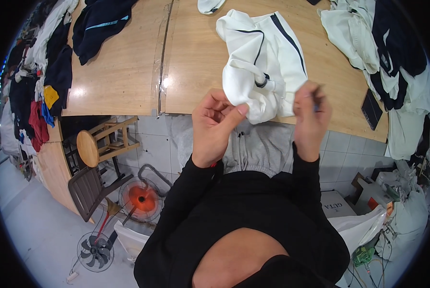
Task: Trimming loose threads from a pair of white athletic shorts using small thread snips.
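Observation:
A white garment with dark navy stripes (289, 53) lies bunched on the wooden table in front of me, its near end at the table edge. My left hand (212, 127) is closed, pinching the garment's near left edge between thumb and fingers. My right hand (312, 120) is raised beside the garment's near right edge, fingers curled and slightly blurred. A small dark thing with a bit of blue (316, 102) shows in those fingers; its kind is unclear. A dark band lies in the folds between the hands.
The table (123, 77) has a taped seam. Navy clothing (97, 29) lies at far left, white and navy garments (352, 33) at far right, near a dark flat rectangular object (371, 109). Below left are a wooden stool (87, 149), a folding chair (86, 194) and fans (142, 199).

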